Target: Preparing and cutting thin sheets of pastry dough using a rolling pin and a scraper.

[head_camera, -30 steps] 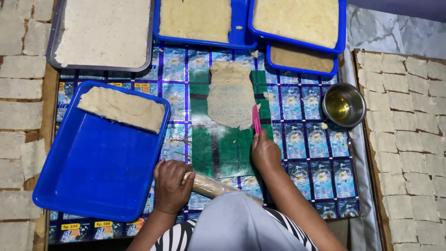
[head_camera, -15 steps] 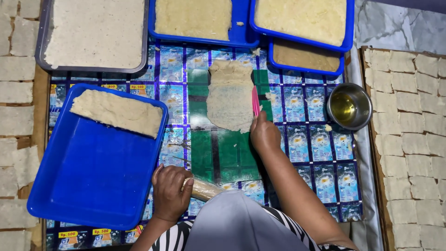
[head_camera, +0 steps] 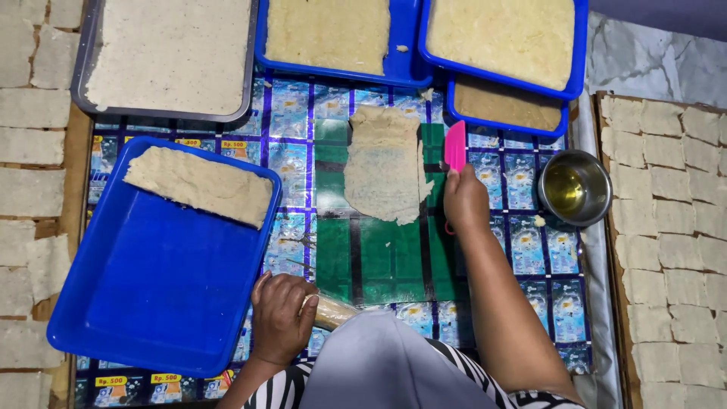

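Gripping a pink scraper [head_camera: 455, 146], right hand [head_camera: 465, 200] reaches beside dough sheet [head_camera: 385, 164].

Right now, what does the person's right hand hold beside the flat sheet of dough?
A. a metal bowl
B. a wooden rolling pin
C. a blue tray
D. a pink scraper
D: the right hand has its grip on a pink scraper at the right edge of the dough sheet, while the metal bowl stands apart, untouched.
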